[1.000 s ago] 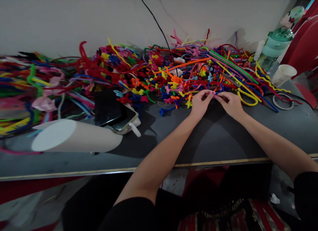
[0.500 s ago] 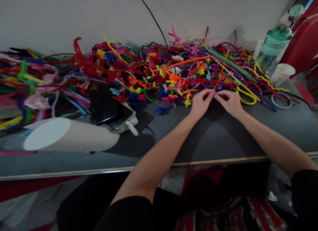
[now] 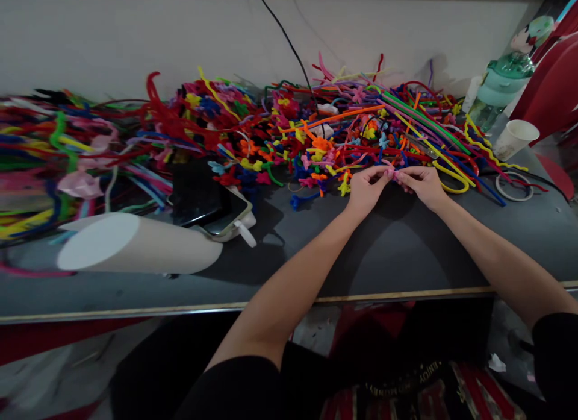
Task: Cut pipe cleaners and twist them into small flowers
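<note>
"So, which step is in hand right now?"

"Close finger work, I'd judge: bending or twisting a small pink piece (image 3: 396, 175). The left hand (image 3: 365, 189) pinches it from one side, thumb against finger, and the right hand (image 3: 425, 186) grips it from the other."

"Are those grips wide or narrow?"

"Narrow, both of them. The fingertips nearly meet, with the pink piece between them over the bench (image 3: 397, 251), at the near edge of the pile of fuzzy stems (image 3: 316, 144)."

"Can you make out its shape?"

"Not really. It's tiny and mostly covered by the fingers. From the bit that shows, I'd guess it's the same fuzzy stuff as the pile, but I can't tell whether it's a loop, a knot or a bare end."

"And what does the next move call for?"

"A firm pinch on one side, I think, while the other side turns or presses in small motions. Slack in either grip could let the pink piece slip or spring open. It also calls for keeping the wrists close: a yellow flower-like piece (image 3: 345, 184) lies just beside the left hand, and a yellow loop (image 3: 454, 191) just beside the right hand."
</note>
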`<state>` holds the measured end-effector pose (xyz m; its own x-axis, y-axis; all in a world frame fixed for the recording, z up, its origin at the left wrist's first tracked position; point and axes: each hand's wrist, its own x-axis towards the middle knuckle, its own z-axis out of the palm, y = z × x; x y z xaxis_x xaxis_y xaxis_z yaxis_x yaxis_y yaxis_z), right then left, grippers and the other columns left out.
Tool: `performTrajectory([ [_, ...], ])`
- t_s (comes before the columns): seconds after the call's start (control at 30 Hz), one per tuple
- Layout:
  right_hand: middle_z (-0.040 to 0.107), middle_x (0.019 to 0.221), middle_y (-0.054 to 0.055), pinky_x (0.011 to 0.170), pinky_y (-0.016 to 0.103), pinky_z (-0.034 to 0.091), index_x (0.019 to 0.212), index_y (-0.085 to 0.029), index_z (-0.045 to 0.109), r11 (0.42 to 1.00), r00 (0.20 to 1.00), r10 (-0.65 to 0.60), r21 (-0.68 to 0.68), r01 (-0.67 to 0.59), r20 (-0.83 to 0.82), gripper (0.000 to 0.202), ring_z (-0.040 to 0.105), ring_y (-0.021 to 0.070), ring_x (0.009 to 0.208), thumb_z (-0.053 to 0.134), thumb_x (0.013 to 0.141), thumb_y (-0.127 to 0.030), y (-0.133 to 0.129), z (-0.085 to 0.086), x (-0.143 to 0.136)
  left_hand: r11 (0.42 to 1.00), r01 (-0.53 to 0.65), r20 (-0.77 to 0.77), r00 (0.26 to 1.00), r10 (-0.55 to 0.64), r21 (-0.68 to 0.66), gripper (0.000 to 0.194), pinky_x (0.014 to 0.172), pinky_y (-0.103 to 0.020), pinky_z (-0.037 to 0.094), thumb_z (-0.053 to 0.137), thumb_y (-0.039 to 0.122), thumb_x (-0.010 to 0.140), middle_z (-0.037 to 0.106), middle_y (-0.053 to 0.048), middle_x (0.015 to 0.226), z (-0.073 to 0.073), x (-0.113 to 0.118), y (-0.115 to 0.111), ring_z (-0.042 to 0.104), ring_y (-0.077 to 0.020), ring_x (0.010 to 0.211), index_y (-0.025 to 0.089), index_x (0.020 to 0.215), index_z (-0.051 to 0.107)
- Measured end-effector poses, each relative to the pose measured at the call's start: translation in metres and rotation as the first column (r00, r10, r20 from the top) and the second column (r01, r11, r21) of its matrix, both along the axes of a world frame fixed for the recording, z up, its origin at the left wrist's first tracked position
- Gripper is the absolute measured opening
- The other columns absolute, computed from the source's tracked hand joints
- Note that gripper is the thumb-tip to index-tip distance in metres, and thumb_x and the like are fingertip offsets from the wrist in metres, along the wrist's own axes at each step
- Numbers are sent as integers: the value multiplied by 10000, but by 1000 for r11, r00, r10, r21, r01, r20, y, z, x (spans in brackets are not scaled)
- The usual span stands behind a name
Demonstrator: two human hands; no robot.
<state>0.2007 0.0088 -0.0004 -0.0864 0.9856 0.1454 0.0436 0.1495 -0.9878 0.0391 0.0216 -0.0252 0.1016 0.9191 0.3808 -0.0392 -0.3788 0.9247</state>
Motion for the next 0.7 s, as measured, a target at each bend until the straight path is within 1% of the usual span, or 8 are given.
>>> performTrajectory([
  [0.2, 637, 587, -1, 406, 211, 368, 733, -168, 757, 998, 999, 43, -36, -44, -15, 416, 483, 64, 463, 825, 587, -552, 0, 3, 3, 1000, 29, 23, 999, -28, -8, 404, 708, -284, 549, 733, 558, 748, 761, -57, 827, 2, -1, -1, 677, -154, 718, 183, 892, 773],
  [0.33, 645, 587, -1, 415, 209, 373, 708, -175, 755, 997, 997, 72, -16, -72, -18, 383, 484, 61, 464, 823, 601, -536, 0, 2, 5, 999, 39, 14, 999, -39, -11, 389, 695, -284, 546, 756, 539, 730, 762, -57, 808, 3, -2, -2, 678, -156, 704, 185, 888, 783],
  [0.43, 656, 596, 1, 424, 207, 380, 729, -176, 765, 997, 997, 80, 1, -80, -14, 345, 487, 59, 469, 824, 623, -499, 0, 0, 7, 999, 35, -10, 999, -35, 2, 371, 673, -279, 539, 760, 522, 730, 760, -58, 784, 4, -4, -3, 676, -155, 689, 181, 872, 787],
  [0.57, 673, 611, 11, 433, 211, 400, 765, -174, 778, 997, 997, 74, 1, -74, 27, 347, 493, 64, 475, 817, 632, -491, -1, 1, 10, 999, 24, -45, 999, -23, 21, 300, 628, -264, 524, 774, 448, 729, 758, -53, 767, 5, -6, -3, 658, -144, 652, 174, 850, 789],
  [0.7, 676, 611, 16, 442, 218, 414, 739, -167, 772, 997, 994, 72, 22, -74, 86, 353, 506, 73, 482, 831, 601, -487, -3, 2, 9, 998, 19, -131, 991, -11, 59, 190, 592, -261, 507, 752, 348, 745, 763, -56, 794, 5, -8, -4, 636, -135, 620, 182, 827, 793],
])
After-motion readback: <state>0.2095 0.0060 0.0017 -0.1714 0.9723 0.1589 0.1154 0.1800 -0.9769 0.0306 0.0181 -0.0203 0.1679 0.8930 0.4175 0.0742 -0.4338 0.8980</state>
